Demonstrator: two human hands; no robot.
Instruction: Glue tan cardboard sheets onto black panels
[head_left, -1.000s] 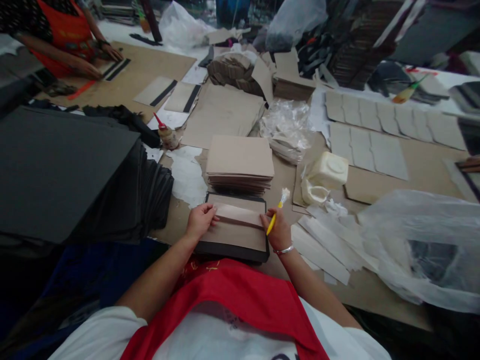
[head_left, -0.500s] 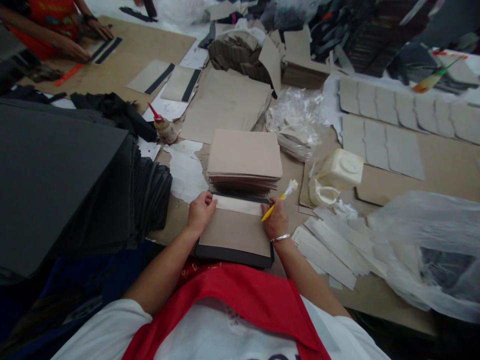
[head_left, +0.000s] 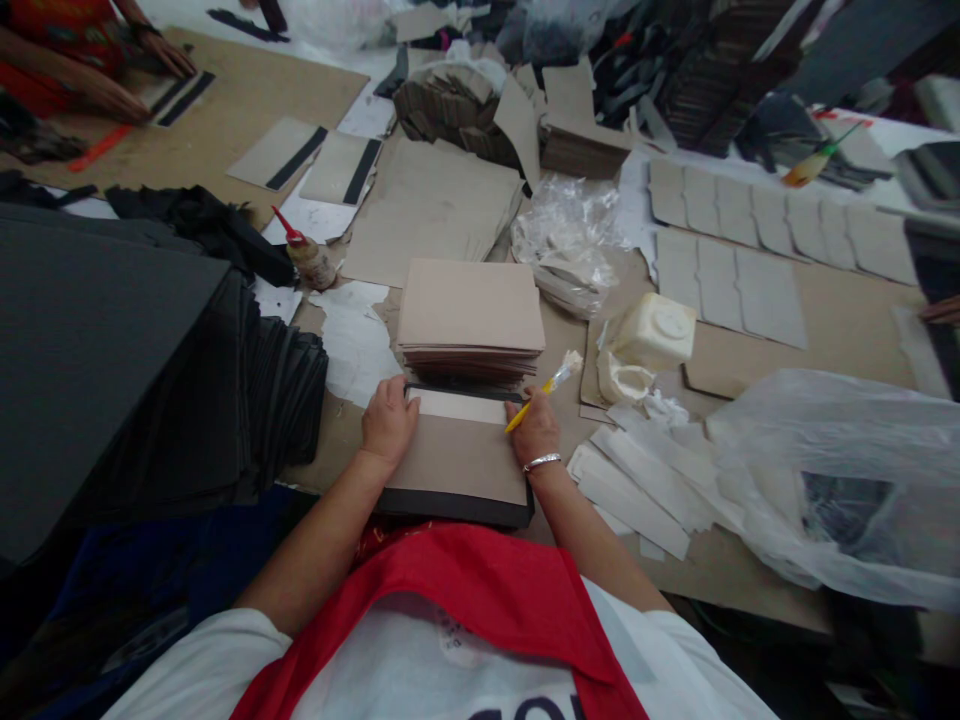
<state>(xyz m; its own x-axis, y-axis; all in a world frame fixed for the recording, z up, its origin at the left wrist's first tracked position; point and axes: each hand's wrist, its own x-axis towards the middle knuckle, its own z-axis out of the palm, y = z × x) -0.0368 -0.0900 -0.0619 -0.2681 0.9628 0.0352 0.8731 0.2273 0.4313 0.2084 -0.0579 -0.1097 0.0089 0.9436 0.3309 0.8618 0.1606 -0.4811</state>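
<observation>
A tan card (head_left: 461,458) lies on a black sheet (head_left: 450,507) right in front of me, with a pale strip (head_left: 459,405) along its far edge. My left hand (head_left: 388,423) presses down on the strip's left end, fingers curled over the edge. My right hand (head_left: 532,430) rests on the strip's right end and grips a yellow-handled glue brush (head_left: 541,390), bristles pointing up and right. Just beyond stands a stack of tan cards (head_left: 470,320).
A tall pile of black sheets (head_left: 112,350) fills the left. A red-capped glue bottle (head_left: 306,256), a cut white jug (head_left: 645,345), loose pale strips (head_left: 645,480) and a clear plastic bag (head_left: 840,480) surround me. Another person's hands (head_left: 112,85) work at the far left.
The pale strip went from lying across the card's middle to its far edge. Both hands moved forward with it and now press its ends down.
</observation>
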